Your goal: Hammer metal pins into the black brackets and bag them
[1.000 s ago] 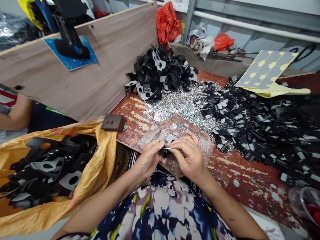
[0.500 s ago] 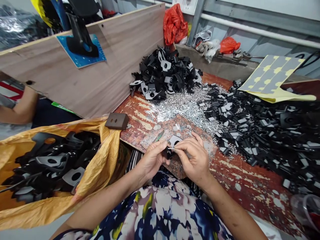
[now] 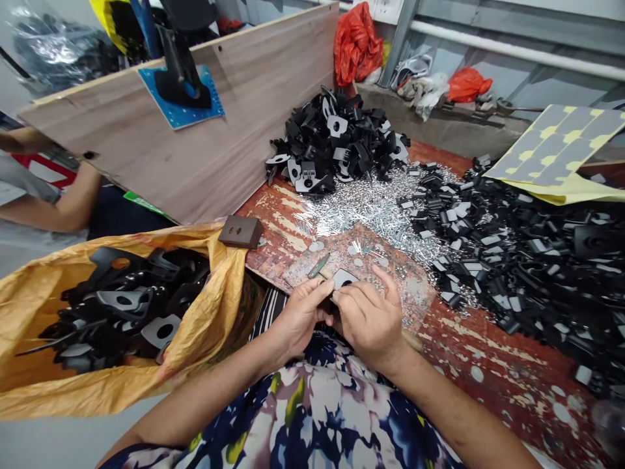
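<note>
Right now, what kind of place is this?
Likely a hand-assembly workshop: heaps of black plastic parts and a pile of silver pins cover the worn table, a yellow sack holds more, and the left hand and right hand grip one small part.

A small black plastic part (image 3: pixel 343 280) is pinched between the left hand (image 3: pixel 299 318) and the right hand (image 3: pixel 372 320). It is held just above the near edge of the tabletop (image 3: pixel 488 365), about midway across the scene. Its visible top is a flat, pale grey tab with a round hole through it, tilted toward the far side. The darker body below is mostly hidden by fingertips, so its full shape cannot be told.
</note>
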A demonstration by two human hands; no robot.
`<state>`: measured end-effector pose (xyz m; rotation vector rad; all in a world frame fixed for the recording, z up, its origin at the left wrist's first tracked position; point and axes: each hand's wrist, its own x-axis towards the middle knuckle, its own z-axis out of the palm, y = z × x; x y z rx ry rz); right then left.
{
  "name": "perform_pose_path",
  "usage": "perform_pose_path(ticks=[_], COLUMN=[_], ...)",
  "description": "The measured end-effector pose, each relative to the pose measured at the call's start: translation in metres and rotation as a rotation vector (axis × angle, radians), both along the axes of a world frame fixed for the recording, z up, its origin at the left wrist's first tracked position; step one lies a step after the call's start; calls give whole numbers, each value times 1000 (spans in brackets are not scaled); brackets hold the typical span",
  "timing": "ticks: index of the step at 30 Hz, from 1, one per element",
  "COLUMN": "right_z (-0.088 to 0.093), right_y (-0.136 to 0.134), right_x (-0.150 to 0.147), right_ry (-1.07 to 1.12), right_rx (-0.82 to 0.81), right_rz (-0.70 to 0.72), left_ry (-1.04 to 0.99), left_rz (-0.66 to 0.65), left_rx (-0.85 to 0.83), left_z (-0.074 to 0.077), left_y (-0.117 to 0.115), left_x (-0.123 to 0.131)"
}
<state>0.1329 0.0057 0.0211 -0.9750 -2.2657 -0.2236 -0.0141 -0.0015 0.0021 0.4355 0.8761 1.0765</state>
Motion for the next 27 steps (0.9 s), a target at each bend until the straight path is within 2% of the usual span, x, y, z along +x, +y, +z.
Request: perform_pose_path(ticks=[3,6,7,9,11,13,16,18,20,24,27], right_z=[-3,-9,-12,-20,-30,-39,-44,-39,-28,-10,-16], right_y=[0,2,4,7,9,8,3,-2,-7,-15,-20], right_x=[-1,6,12,27,43,55,61,63,67,69,61], right_ry=[77,50,3,-131,-272,-361,-362,-314,-214,28,22], right_rx=[-59,-291,-367,-427,-395,-383,-484,-556,-542,-370,-284], right_rz=[35,152,143,9,-148,-197,-226,-227,-157,-40,-17], left_ry=[94,299,373,500,595,646,752,855,926,965,981], left_rz=[-23,29,35,21,5,19,46,56,70,116,145], left_rx=[95,123,104,47,7,34,175,262,290,263,257], left_z=[1,2,3,1,-4,-14,-34,-47,-56,-61,-60], left_y=[-15,-33,-37,-44,-43,-37,-21,-11,-6,-6,-8], left_x=[-17,-47,-58,-79,-91,-91,-76,-65,-58,-56,-57])
